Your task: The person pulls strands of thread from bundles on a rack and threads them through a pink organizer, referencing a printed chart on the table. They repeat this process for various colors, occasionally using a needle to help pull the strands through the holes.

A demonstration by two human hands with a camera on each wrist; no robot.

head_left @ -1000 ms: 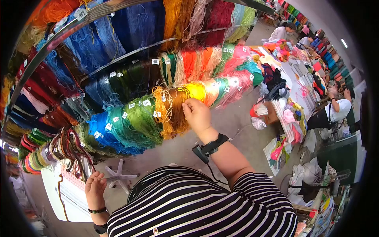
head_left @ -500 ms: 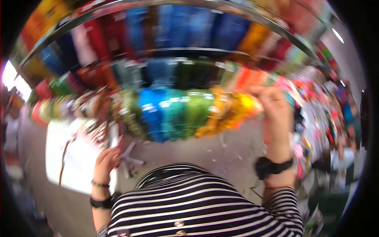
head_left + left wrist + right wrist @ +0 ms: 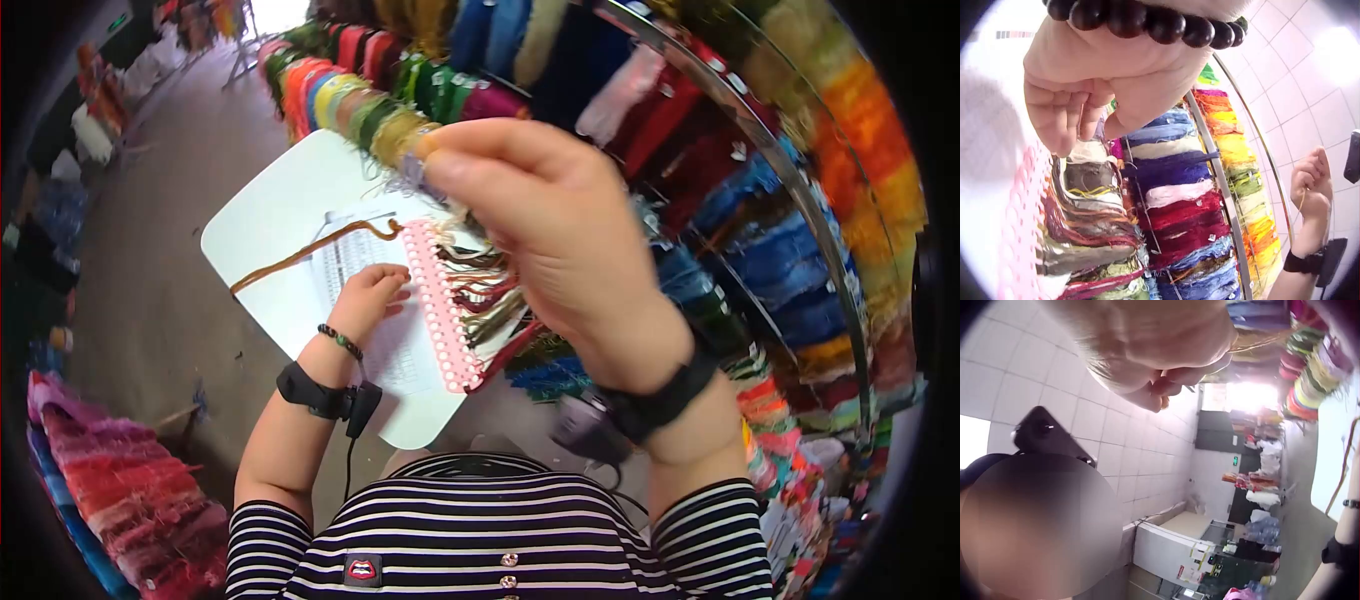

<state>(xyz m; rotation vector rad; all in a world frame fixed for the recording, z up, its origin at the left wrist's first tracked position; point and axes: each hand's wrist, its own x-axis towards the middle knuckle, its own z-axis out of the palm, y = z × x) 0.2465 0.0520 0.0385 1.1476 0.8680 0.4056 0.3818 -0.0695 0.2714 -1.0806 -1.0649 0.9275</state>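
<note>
My right hand (image 3: 575,235) is raised in front of the hanging skeins, thumb and fingertips pinched together. A thin golden-brown thread (image 3: 1263,344) trails from those fingertips in the right wrist view. Lower down, my left hand (image 3: 362,300) hovers over a white table, its fingers loosely curled beside a pink strip (image 3: 436,310) with rows of round white holes. Bunches of coloured threads (image 3: 485,285) hang from the strip's right side: dark red, olive and cream. A printed sheet (image 3: 405,350) lies partly under the left hand.
The white table (image 3: 265,225) has a brown cord (image 3: 300,257) across it. Dyed skeins (image 3: 345,100) hang on a rail behind it, and more skeins (image 3: 790,300) fill a metal rack (image 3: 800,190) at right. Reddish skeins (image 3: 130,490) stand at lower left, beside an aisle floor (image 3: 190,220).
The view has swung left from the blue, green and yellow skeins to the white table. My right hand has left the yellow skeins; my left hand now lies over the table.
</note>
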